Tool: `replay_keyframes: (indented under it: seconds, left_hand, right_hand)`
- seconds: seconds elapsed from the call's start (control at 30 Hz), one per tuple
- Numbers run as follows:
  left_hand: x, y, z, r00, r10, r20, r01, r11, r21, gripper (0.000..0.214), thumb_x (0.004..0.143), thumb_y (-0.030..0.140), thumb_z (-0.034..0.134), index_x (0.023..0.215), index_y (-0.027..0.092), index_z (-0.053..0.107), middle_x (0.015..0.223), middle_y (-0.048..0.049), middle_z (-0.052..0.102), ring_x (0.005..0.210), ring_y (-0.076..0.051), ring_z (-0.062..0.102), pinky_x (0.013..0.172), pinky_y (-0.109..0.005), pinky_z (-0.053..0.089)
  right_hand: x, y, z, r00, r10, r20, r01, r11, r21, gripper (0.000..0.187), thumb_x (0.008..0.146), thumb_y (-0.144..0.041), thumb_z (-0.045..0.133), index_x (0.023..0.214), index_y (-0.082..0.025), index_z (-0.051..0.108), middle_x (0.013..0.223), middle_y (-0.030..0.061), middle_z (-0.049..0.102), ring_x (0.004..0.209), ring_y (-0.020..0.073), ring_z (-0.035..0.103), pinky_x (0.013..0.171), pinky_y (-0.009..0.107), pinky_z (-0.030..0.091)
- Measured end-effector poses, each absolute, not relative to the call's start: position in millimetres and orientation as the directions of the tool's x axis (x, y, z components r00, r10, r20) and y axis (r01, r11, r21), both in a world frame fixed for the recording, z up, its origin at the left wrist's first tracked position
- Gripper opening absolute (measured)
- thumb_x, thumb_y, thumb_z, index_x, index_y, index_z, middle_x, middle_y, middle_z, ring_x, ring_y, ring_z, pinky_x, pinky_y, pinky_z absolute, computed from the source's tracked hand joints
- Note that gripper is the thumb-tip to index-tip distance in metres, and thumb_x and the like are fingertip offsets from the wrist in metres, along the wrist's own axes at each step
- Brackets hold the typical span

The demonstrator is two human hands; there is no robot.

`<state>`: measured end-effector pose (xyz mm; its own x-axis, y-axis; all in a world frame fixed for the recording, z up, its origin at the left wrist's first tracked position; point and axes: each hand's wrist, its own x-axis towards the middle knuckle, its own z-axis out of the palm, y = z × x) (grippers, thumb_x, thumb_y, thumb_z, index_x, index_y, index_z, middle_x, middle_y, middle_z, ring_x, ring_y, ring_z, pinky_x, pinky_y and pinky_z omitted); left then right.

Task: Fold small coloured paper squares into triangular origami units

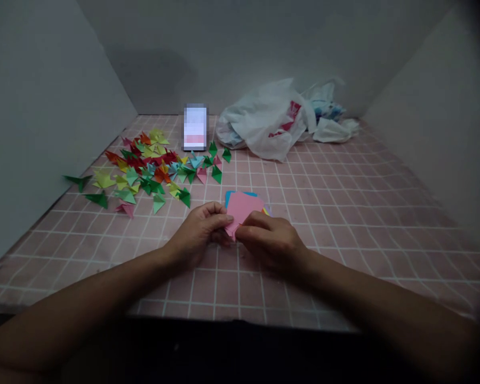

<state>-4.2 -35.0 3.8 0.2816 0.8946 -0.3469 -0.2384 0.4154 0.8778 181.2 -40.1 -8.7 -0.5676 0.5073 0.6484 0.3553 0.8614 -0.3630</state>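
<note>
Both of my hands meet at the near corner of a pink sheet of paper [245, 206]. It lies over a blue sheet [229, 197], and yellow and pale edges of other coloured paper peek out on the right. My left hand [202, 229] is closed, its thumb and fingers pinching a small pink piece of paper [232, 231] from the left. On the right, my right hand [274, 240] has its fingertips pressed together on the same small pink piece. Whether that piece is part of the pink sheet or separate, I cannot tell. My fingers hide most of it.
Folded paper cranes [146, 165] in red, green, yellow, blue and pink spread across the left of the checked pink tablecloth [344, 213]. Behind them a phone [195, 128] stands upright, its screen lit and blurred. White plastic bags [264, 117] lie against the back wall.
</note>
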Motion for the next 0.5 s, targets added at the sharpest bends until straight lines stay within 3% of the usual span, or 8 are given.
replay_keyframes:
  seconds: [0.3, 0.5]
  left_hand:
    - [-6.6, -35.6, 5.0, 0.329, 0.893, -0.307, -0.144, 0.369, 0.918, 0.032, 0.065, 0.028, 0.082, 0.077, 0.016, 0.055, 0.063, 0.0049, 0.059, 0.049, -0.006, 0.051, 0.048, -0.020, 0.041]
    - [-5.8, -35.8, 3.2, 0.382, 0.856, -0.350, -0.231, 0.455, 0.860, 0.030, 0.066, 0.025, 0.080, 0.077, 0.017, 0.054, 0.060, 0.0045, 0.059, 0.052, -0.008, 0.056, 0.051, -0.020, 0.045]
  right_hand:
    - [182.0, -38.0, -8.1, -0.501, 0.565, 0.656, 0.353, 0.825, -0.441, 0.013, 0.095, -0.009, 0.053, 0.098, -0.017, 0.063, 0.082, 0.0038, 0.063, 0.070, 0.0143, 0.061, 0.061, 0.025, 0.048]
    - [180.9, -38.7, -7.4, -0.469, 0.597, 0.651, 0.351, 0.802, -0.483, 0.012, 0.095, -0.009, 0.055, 0.093, -0.018, 0.063, 0.082, 0.0040, 0.065, 0.074, 0.0152, 0.064, 0.065, 0.027, 0.052]
